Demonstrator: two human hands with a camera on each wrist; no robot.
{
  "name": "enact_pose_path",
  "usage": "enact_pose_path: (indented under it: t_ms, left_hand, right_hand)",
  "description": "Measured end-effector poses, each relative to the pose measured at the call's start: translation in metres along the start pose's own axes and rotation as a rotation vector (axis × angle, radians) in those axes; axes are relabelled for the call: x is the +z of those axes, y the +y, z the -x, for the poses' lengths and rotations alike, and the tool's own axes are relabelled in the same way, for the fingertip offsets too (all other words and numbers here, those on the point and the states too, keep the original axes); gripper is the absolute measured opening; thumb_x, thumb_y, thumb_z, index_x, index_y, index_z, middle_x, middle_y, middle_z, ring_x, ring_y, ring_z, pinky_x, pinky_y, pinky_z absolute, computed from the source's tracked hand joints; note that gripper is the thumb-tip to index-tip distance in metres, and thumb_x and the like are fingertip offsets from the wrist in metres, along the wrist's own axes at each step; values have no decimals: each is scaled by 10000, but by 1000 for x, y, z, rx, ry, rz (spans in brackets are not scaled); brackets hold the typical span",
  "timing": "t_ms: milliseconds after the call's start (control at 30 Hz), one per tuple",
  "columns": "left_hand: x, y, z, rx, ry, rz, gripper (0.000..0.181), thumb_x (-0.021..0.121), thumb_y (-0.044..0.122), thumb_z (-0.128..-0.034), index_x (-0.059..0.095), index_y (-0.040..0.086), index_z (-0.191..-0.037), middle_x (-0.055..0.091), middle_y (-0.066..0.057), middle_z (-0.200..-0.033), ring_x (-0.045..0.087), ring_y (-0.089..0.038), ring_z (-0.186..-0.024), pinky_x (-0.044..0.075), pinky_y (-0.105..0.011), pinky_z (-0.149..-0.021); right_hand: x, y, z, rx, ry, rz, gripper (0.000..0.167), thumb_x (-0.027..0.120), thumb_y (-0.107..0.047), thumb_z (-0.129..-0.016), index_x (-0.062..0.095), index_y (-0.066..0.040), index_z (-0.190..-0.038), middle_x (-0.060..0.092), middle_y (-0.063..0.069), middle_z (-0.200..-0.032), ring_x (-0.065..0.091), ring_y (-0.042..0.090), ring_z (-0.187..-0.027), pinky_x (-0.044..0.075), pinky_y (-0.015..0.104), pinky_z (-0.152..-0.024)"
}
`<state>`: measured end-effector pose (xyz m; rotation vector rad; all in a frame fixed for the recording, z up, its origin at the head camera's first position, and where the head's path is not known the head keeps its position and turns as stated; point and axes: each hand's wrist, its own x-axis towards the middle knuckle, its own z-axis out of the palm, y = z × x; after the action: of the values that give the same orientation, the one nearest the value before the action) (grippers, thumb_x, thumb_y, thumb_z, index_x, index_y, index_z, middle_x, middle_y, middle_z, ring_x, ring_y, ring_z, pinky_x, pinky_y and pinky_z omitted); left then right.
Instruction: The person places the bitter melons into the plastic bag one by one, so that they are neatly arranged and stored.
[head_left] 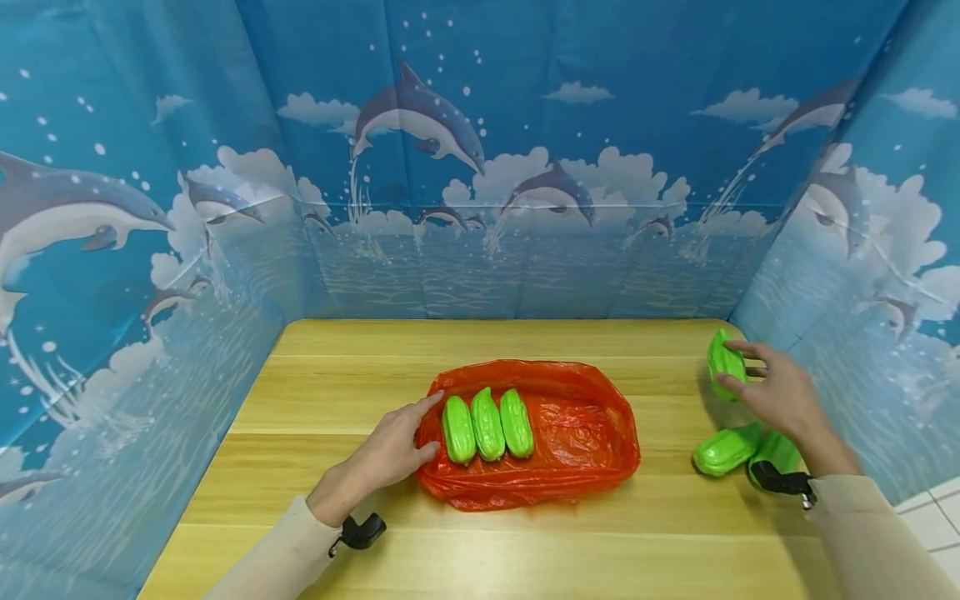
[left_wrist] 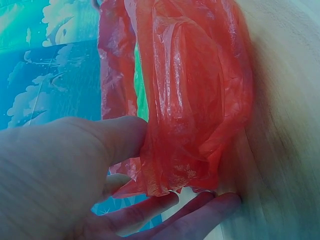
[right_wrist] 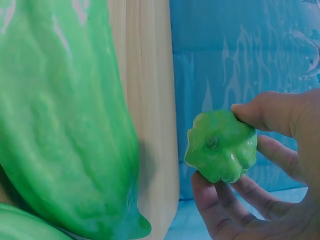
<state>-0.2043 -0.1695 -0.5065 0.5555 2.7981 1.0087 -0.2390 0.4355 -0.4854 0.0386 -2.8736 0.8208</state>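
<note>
Pale sleeves (head_left: 877, 525): closest of all to the camera, reaching in from seven and five o'clock.
Dolphin curtain (head_left: 487, 75): the biggest sight of the lot, wrapping round from nine through twelve to three.
Wooden table (head_left: 345, 358): spread out beneath it, all the action on top.
Red bag (head_left: 577, 425): down at six o'clock, mouth open, long axis running nine to three.
Bag tally: half done by the look of it; three green gourds (head_left: 488, 425) were in, and three were left outside, one in hand and two on the wood.
Left hand (head_left: 382, 446): at the bag's nine o'clock end, thumb and fingers apart, touching the plastic.
Right hand (head_left: 783, 392): out between two and three o'clock from the bag, fingers and thumb clamped on a gourd!
Held gourd (head_left: 726, 371): seemingly lifted off the wood, long axis near twelve to six, narrow tip towards twelve.
Bagged row: side by side against the nine o'clock end, long axes near twelve to six, tips up at twelve.
Front loose gourd (head_left: 724, 451): three o'clock from the bag, tip towards two.
Rear loose gourd (head_left: 776, 450): just beside it, partly covered by a black wrist mount (head_left: 780, 480); no telling its tip.
</note>
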Motion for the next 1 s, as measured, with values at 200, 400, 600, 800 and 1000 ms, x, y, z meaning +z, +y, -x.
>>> enact_pose_path:
  t_ms: [200,400,600,800,1000]
  left_hand:
    - [0,0,0,2,-2,-11,788,834,72,-1055,493,65,-1766,595,-227,-1745,579,-484,-1615,502,-673,-1332]
    - [1,-1,0,-12,-8,-20,789,825,78,-1063,483,69,-1774,591,-216,-1752,578,-473,-1620,504,-661,-1337]
    - [2,-2,-1,-24,-6,-17,796,823,78,-1063,474,67,-1779,583,-209,-1762,573,-463,-1629,501,-650,-1344]
    - [2,-3,-2,-25,-3,-17,797,824,80,-1062,475,69,-1778,587,-214,-1756,580,-464,-1621,508,-650,-1338]
    - [1,-1,-1,-25,-10,-18,795,823,79,-1065,473,68,-1779,583,-231,-1754,574,-471,-1625,499,-653,-1344]
  right_hand:
    - [3,-1,1,-7,9,-16,716,753,-343,-1156,501,8,-1728,509,462,-1653,583,776,-1374,612,837,-968]
    - [5,-2,1,3,6,-30,734,750,-368,-1157,487,-16,-1745,507,432,-1684,586,754,-1391,638,799,-956]
    - [4,-8,3,9,-7,-44,742,740,-368,-1164,468,-17,-1758,493,431,-1702,576,757,-1398,637,800,-966]
    - [3,-14,3,14,-19,-34,750,724,-384,-1171,452,-20,-1768,470,437,-1720,559,760,-1413,614,828,-973]
    - [4,-17,4,18,-26,-40,766,712,-404,-1175,430,-36,-1785,464,438,-1723,550,755,-1425,591,843,-985]
